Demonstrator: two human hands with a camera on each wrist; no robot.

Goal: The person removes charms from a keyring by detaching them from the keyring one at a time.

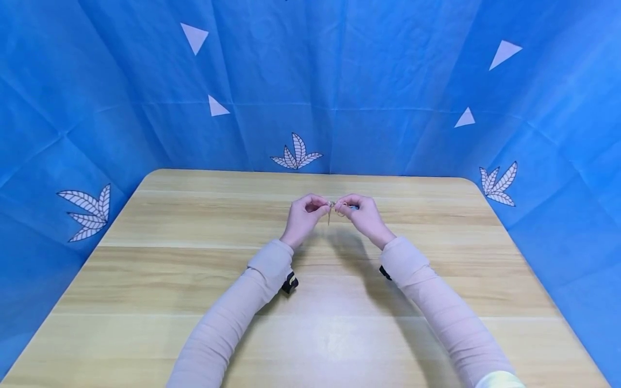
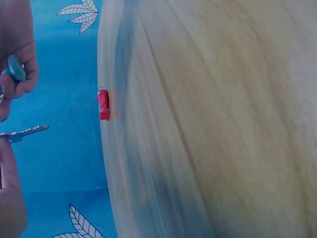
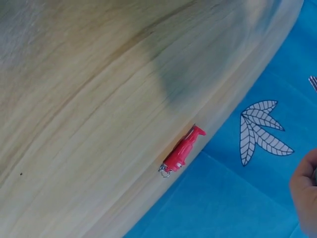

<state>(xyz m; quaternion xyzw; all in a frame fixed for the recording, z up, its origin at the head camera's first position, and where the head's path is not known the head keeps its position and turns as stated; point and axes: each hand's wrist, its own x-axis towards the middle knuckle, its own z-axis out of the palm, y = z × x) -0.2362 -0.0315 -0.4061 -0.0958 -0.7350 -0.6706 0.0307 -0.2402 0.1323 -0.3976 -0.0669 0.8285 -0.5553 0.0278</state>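
In the head view both hands meet above the far middle of the table. My left hand (image 1: 303, 220) pinches a metal key (image 1: 329, 216), whose blade hangs down; in the left wrist view this key (image 2: 28, 133) points sideways. My right hand (image 1: 363, 215) pinches a thin metal ring (image 1: 341, 210) close beside it. Next to that hand's fingers in the left wrist view is a small rounded teal piece (image 2: 16, 68). Whether the key and ring are joined I cannot tell. Right of the hands in the left wrist view lies a small red figure (image 2: 103, 104), with a metal ring at one end.
The red figure (image 3: 181, 151) lies on the wooden table (image 1: 194, 269) near its edge. A blue curtain (image 1: 310, 64) with white triangles and leaf prints stands behind the table and along both sides. Both forearms reach across the table, with dark wrist-worn devices under the cuffs.
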